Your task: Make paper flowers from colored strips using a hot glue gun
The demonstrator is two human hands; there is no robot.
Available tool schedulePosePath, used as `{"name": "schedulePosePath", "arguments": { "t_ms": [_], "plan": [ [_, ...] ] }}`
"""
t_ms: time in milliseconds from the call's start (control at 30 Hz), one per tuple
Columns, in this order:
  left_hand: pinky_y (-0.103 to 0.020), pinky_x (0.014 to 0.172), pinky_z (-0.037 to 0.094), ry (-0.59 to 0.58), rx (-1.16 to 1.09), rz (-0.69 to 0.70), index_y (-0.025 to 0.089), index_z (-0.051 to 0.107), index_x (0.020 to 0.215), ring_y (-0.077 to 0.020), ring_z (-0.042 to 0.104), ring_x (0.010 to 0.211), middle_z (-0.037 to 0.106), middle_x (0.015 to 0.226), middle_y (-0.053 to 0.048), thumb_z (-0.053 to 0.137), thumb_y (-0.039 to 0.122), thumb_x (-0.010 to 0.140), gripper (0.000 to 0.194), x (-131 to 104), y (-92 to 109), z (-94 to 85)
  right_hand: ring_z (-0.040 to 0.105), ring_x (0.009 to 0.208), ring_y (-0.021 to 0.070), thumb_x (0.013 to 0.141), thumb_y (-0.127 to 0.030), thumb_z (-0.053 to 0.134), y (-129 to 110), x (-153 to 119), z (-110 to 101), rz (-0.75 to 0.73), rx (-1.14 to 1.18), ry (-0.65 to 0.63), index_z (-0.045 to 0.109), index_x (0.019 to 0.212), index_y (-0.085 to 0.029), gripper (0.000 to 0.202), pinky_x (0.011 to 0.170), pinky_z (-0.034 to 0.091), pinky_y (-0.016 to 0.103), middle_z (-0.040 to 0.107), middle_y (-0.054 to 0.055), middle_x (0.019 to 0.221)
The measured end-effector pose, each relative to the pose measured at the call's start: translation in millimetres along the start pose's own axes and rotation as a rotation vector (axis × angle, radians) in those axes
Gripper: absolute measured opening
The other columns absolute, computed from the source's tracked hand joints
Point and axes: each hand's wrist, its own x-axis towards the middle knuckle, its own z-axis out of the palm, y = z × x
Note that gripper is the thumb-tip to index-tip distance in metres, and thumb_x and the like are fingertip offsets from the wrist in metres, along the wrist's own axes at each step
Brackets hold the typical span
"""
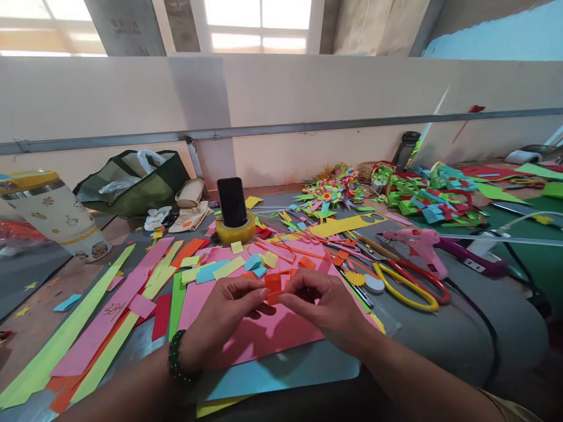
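A small piece of orange paper (273, 283) is pinched between my two hands, above a pink sheet (272, 334). My left hand (235, 302) holds its left side with thumb and fingers closed. On the right side, the thumb and forefinger of my right hand (323, 302) grip it too. Just beyond my fingers lie small blue paper pieces (255, 264) and yellow paper squares (269, 259). Beneath the pink sheet, a light blue sheet (285, 372) shows at the near edge.
Scissors (409, 287) with yellow and red handles and a pink glue gun (420, 246) lie to the right. Long paper strips (114, 316) cover the left. A phone (232, 202) stands in a tape roll (237, 233); a tumbler (57, 217) stands far left.
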Motion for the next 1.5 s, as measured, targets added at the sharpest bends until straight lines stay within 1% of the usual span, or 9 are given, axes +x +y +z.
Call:
{"name": "schedulePosePath", "arguments": {
  "t_ms": [100,200,300,500,700,933,1100,1267,1500],
  "plan": [
    [-0.023,0.062,0.045,-0.001,0.077,0.031,0.016,0.074,0.079,-0.0165,0.066,0.069,0.069,0.074,-0.005,0.066,0.034,0.078,0.02,-1.9,0.7,2.7,0.04,0.053,0.0068,0.076,-0.036,0.067,2.4,3.6,-2.1,0.192,0.16,-0.048,0.059,0.065,-0.014,0.026,0.048,0.031,0.021,0.051,-0.002,0.06],
    [-0.023,0.061,0.046,0.007,0.092,0.042,0.017,0.074,0.08,-0.0166,0.066,0.069,0.07,0.073,-0.004,0.066,0.032,0.078,0.018,-2.8,-1.1,5.1,0.041,0.055,0.0077,0.073,-0.04,0.069,5.5,5.0,-3.6,0.268,0.221,-0.049,0.059,0.065,-0.014,0.029,0.05,0.031,0.022,0.053,-0.002,0.061],
    [-0.023,0.06,0.046,0.009,0.097,0.048,0.018,0.075,0.079,-0.0161,0.066,0.067,0.071,0.072,-0.004,0.066,0.03,0.078,0.016,-3.1,-2.6,6.4,0.039,0.054,0.0077,0.07,-0.043,0.07,7.6,5.0,-4.3,0.296,0.23,-0.04,0.059,0.064,-0.014,0.032,0.049,0.029,0.022,0.051,-0.002,0.059],
    [-0.023,0.059,0.047,0.007,0.117,0.072,0.018,0.075,0.074,-0.0166,0.065,0.064,0.07,0.067,-0.004,0.066,0.029,0.076,0.014,-3.6,-2.4,8.1,0.039,0.053,0.0077,0.069,-0.046,0.07,9.0,5.1,-3.2,0.299,0.239,-0.042,0.059,0.063,-0.014,0.034,0.049,0.029,0.022,0.05,-0.002,0.057],
    [-0.023,0.059,0.046,0.014,0.179,0.099,0.017,0.075,0.073,-0.0163,0.064,0.065,0.07,0.066,-0.004,0.064,0.028,0.078,0.016,-4.9,-3.2,8.9,0.04,0.055,0.0077,0.071,-0.043,0.069,9.7,5.4,-2.7,0.302,0.221,-0.05,0.058,0.065,-0.014,0.031,0.051,0.031,0.023,0.052,-0.002,0.06],
    [-0.025,0.062,0.047,-0.003,0.237,0.135,0.019,0.076,0.08,-0.0168,0.062,0.067,0.071,0.07,-0.005,0.062,0.032,0.08,0.02,-5.0,-5.5,7.5,0.048,0.06,0.0088,0.071,-0.035,0.07,6.1,5.7,-1.5,0.275,0.244,-0.056,0.053,0.074,-0.017,0.025,0.056,0.04,0.023,0.055,-0.003,0.069],
    [-0.025,0.063,0.047,-0.021,0.27,0.128,0.02,0.077,0.082,-0.0173,0.063,0.068,0.071,0.071,-0.005,0.061,0.031,0.081,0.02,-4.8,-7.3,8.3,0.051,0.06,0.0092,0.071,-0.031,0.069,0.0,5.1,-1.1,0.247,0.32,-0.052,0.049,0.078,-0.018,0.025,0.057,0.042,0.024,0.055,-0.003,0.07],
    [-0.025,0.062,0.047,-0.02,0.247,0.113,0.02,0.077,0.083,-0.0184,0.066,0.069,0.072,0.073,-0.006,0.062,0.031,0.08,0.019,-5.4,-10.0,7.9,0.047,0.057,0.0074,0.071,-0.03,0.07,-0.3,3.5,-0.8,0.213,0.351,-0.03,0.048,0.077,-0.019,0.025,0.053,0.039,0.022,0.051,-0.005,0.067],
    [-0.024,0.061,0.048,-0.024,0.192,0.101,0.02,0.077,0.084,-0.0185,0.067,0.068,0.072,0.072,-0.006,0.064,0.031,0.079,0.018,-4.5,-8.6,8.2,0.047,0.059,0.0072,0.073,-0.025,0.066,-0.6,3.3,-1.0,0.18,0.352,-0.021,0.048,0.079,-0.018,0.02,0.056,0.04,0.022,0.05,-0.004,0.072]
  ]
}}
